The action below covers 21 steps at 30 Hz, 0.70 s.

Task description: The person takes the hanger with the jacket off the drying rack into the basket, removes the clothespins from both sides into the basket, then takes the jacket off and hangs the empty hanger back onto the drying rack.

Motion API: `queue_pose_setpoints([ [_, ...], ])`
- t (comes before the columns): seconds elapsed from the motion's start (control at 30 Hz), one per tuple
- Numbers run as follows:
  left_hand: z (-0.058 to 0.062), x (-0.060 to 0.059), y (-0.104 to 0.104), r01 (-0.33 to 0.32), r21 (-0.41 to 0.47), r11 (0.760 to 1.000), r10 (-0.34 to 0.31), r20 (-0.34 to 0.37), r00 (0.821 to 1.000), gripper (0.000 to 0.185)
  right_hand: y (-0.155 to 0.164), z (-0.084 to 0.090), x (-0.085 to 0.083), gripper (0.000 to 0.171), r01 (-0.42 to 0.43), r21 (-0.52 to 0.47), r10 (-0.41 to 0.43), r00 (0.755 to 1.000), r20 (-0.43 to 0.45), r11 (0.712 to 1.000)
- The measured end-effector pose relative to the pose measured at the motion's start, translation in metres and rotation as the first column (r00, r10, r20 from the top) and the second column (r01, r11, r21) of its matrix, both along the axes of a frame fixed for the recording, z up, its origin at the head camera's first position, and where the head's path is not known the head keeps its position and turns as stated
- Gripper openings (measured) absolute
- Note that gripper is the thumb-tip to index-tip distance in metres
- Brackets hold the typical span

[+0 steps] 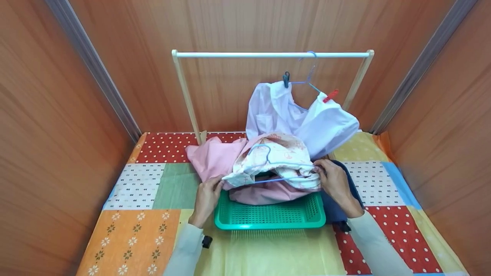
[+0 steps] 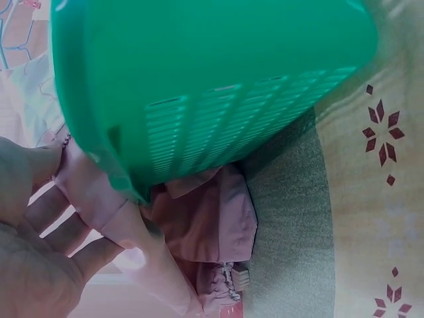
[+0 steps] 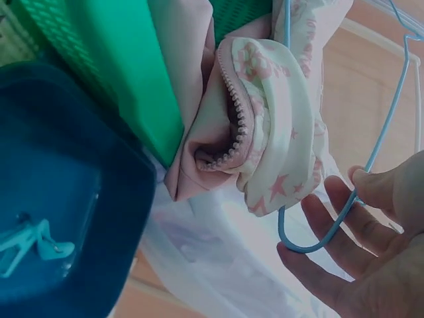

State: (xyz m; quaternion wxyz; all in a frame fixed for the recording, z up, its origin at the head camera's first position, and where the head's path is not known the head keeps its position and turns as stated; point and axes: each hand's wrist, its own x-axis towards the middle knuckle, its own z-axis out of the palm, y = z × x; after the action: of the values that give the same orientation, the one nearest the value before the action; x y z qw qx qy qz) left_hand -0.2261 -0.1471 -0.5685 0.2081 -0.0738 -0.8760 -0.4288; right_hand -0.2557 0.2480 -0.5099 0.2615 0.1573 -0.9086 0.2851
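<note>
A pink zip jacket (image 1: 216, 157) with a pale, pink-printed lining lies bunched over the green basket (image 1: 268, 225). A blue wire hanger (image 1: 274, 179) lies across the lining, and part of it is hidden by the cloth. My left hand (image 1: 207, 195) pinches the jacket's edge at the basket's left side, thumb and fingers on the fabric (image 2: 99, 199). At the right side, my right hand (image 1: 335, 182) holds the rounded end of the hanger (image 3: 389, 119). In the right wrist view, the zipper teeth (image 3: 240, 126) show along the jacket's edge.
Behind stands a rack with a white rail (image 1: 245, 55). A white shirt (image 1: 274, 111) hangs there on another hanger, with a dark clip (image 1: 286, 79) and a red clip (image 1: 330, 96). A dark blue tray (image 3: 79, 152) holding a light-blue clothespin (image 3: 40, 245) sits right of the basket.
</note>
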Motion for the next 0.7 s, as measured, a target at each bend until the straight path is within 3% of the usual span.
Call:
queue_pose_setpoints([
  [0.3, -0.003, 0.001, -0.001, -0.001, 0.003, 1.0, 0.001, 0.013, 1.0, 0.02, 0.007, 0.001, 0.001, 0.016, -0.028, 0.058, 0.031, 0.998, -0.048, 0.998],
  [0.7, -0.005, 0.001, -0.001, -0.002, -0.013, 1.0, 0.001, -0.014, 1.0, 0.022, 0.017, 0.001, 0.004, 0.014, 0.043, 0.021, -0.041, 0.994, -0.098, 0.999],
])
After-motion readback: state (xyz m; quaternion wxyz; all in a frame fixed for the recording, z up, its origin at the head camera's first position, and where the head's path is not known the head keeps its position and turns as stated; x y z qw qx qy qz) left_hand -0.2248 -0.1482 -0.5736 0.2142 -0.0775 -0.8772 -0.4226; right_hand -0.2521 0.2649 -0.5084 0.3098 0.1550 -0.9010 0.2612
